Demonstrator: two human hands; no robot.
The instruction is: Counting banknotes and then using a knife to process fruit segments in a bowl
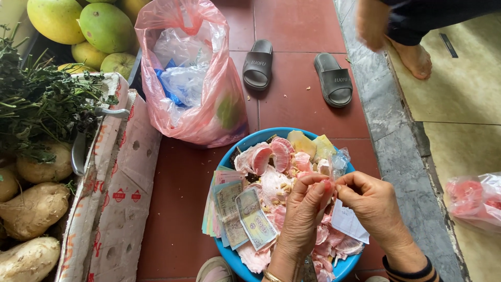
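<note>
fingers (324, 189) of left hand (305, 214) and right hand (373, 203) pinching together, peeling a pomelo segment (327, 201) over blue basin (250, 141) holding banknotes (237, 214).

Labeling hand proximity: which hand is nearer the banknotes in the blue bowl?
Left. The left hand is just right of the banknotes in the blue bowl, almost touching; the right hand lies farther right, beyond it.

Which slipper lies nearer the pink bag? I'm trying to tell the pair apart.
The left slipper, right beside the pink plastic bag. The other slipper lies farther right, next to the grey stone step.
</note>
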